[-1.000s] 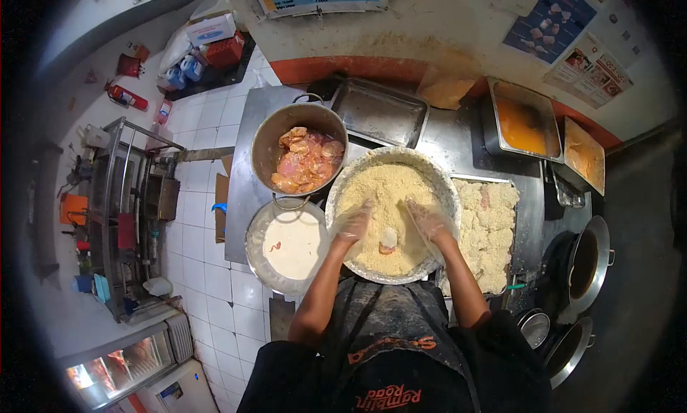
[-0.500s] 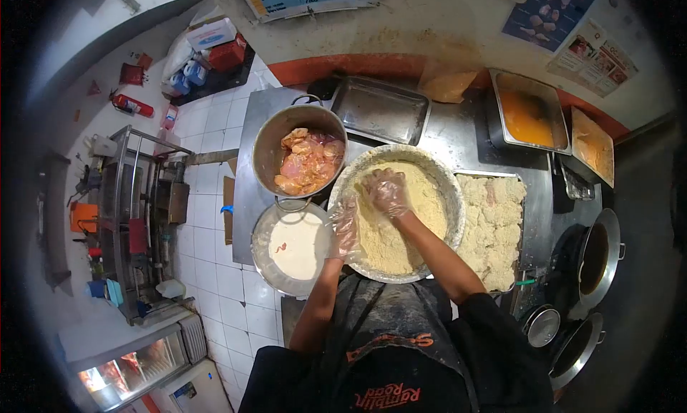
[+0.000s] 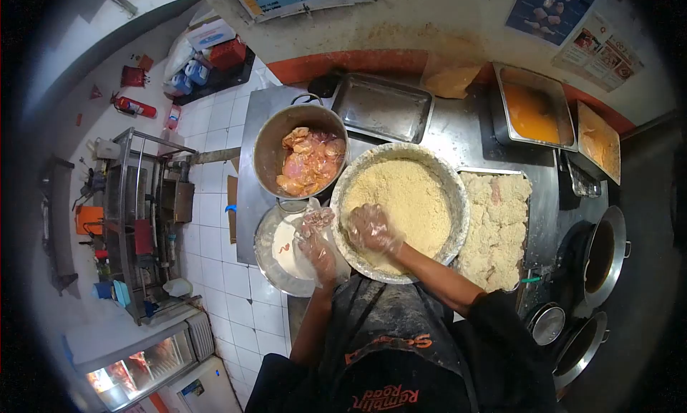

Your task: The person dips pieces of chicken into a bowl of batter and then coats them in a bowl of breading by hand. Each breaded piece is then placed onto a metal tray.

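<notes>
My right hand (image 3: 373,229), in a clear plastic glove, is down in the pale breading flour (image 3: 411,191) at the near left of a large flour-crusted bowl (image 3: 461,230). Its fingers curl under, and whatever they grip is hidden. Also gloved, my left hand (image 3: 317,247) hangs over the right side of a bowl of white batter (image 3: 285,252). Its fingers are apart and point toward the pot; I see nothing clearly held. A small reddish scrap (image 3: 284,248) floats on the batter. Raw chicken pieces (image 3: 308,162) fill the deep metal pot (image 3: 262,152) behind that bowl.
Right of the flour bowl lies a tray of breaded pieces (image 3: 494,227). A bare metal tray (image 3: 383,109) sits at the back. Farther right are a pan of orange liquid (image 3: 531,112) and two dark woks (image 3: 601,259). A metal shelf (image 3: 132,212) stands left.
My left hand has moved left, from the flour bowl's edge to above the batter. My right hand has drawn nearer to me through the flour, its fingers now curled.
</notes>
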A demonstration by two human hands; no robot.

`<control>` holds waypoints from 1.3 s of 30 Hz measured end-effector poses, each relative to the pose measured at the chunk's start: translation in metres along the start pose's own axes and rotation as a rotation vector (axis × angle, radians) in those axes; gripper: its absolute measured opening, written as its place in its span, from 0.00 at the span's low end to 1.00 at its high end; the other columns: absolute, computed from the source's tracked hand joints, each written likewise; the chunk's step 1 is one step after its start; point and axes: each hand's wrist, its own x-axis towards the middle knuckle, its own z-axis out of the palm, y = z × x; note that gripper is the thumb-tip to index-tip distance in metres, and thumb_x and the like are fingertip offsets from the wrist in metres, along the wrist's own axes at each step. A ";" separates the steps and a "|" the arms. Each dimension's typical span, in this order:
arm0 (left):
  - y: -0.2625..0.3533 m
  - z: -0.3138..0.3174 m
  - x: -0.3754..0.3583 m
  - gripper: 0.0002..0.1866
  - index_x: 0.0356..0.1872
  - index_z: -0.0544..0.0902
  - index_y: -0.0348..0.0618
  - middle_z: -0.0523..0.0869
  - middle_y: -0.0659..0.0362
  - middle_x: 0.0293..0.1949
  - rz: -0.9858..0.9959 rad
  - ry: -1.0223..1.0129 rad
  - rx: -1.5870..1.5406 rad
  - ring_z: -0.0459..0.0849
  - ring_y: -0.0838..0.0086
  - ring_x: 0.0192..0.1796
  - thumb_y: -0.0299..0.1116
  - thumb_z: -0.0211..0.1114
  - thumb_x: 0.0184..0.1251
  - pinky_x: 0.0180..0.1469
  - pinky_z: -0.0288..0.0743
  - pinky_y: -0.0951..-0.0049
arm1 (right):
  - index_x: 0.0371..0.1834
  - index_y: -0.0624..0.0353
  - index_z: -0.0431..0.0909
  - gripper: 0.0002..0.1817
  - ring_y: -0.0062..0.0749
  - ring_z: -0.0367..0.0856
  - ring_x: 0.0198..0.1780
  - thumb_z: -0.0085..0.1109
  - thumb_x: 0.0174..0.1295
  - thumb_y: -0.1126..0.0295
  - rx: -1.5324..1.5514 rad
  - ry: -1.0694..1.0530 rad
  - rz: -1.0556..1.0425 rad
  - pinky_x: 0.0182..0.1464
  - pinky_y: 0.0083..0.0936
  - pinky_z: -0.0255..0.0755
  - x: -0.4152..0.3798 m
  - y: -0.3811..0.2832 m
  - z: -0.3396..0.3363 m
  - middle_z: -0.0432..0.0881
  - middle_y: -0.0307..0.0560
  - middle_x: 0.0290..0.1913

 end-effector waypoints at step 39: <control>0.002 0.042 0.015 0.16 0.49 0.77 0.38 0.76 0.54 0.54 -0.339 -0.891 0.362 0.75 0.64 0.56 0.32 0.63 0.61 0.60 0.67 0.63 | 0.68 0.49 0.62 0.45 0.42 0.69 0.65 0.65 0.48 0.40 0.492 -0.765 0.345 0.67 0.37 0.64 -0.012 0.101 -0.164 0.69 0.52 0.65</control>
